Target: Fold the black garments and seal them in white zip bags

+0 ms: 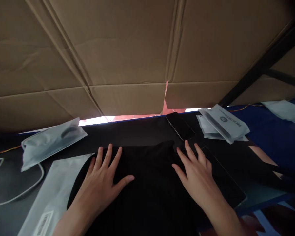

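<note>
Head view shows us both our hands lying flat, fingers spread wide, on a soft black folded cloth on the table. Our left hand presses its left part, our right hand its right part. Neither grips anything. A shiny black phone lies just past our right fingers.

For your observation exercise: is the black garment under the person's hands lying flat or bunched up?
Flat: the black garment lies smooth on the table, both hands, left hand and right hand, spread open on it.
</note>
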Demonstrator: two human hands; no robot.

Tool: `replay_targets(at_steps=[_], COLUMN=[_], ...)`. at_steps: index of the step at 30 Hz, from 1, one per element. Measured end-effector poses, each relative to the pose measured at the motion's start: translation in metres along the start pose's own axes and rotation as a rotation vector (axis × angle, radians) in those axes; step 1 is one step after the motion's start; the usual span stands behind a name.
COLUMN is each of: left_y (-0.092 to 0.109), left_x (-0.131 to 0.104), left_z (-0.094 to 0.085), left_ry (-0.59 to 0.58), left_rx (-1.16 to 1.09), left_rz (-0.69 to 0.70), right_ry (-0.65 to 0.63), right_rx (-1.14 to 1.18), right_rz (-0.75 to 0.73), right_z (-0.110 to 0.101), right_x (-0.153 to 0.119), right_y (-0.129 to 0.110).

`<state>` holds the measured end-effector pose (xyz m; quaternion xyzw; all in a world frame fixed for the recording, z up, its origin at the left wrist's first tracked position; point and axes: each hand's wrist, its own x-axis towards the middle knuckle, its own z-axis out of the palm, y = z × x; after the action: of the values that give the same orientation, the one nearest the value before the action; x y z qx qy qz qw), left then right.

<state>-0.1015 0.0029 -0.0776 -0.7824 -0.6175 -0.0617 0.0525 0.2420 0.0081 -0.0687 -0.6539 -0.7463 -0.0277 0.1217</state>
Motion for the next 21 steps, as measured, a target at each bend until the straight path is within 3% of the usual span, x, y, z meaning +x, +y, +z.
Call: replay_targets(at_steps=[4,9,12,14,17,18,21], left_y=[0.005,-0.001,-0.004,-0.008,-0.020,-0.025,-0.036], left_x=[0.010,0.055,0.067,0.056,0.016,0.000,-0.046], left_z=[-0.011,-0.043,-0.064,-0.075,-0.082,-0.081,-0.066], left_ry=[-0.018,-0.031,-0.043,-0.037,0.035,0.066,0.016], left_rx=[-0.013,0.015,0.042,0.040,-0.015,-0.071,-0.221], left_rz=[0.046,0.020,0.039,0.068,0.117,0.162,0.257], right_ry=[0.026,0.057,0.050,0.084,0.144,0.121,0.036], right_rx=[0.128,0.193,0.228,0.287,0.402,0.397,0.353], right_rz=[-0.046,-0.016,-0.069,-0.132,-0.216,-0.207,-0.201], right_z=[-0.013,-0.015,-0.018,-0.026,-0.038,-0.041,-0.040], right_x=[0.005,0.055,0.067,0.054,0.009,-0.009,-0.059], right_y=[-0.001,-0.004,-0.003,-0.001,0.005,0.007,0.018])
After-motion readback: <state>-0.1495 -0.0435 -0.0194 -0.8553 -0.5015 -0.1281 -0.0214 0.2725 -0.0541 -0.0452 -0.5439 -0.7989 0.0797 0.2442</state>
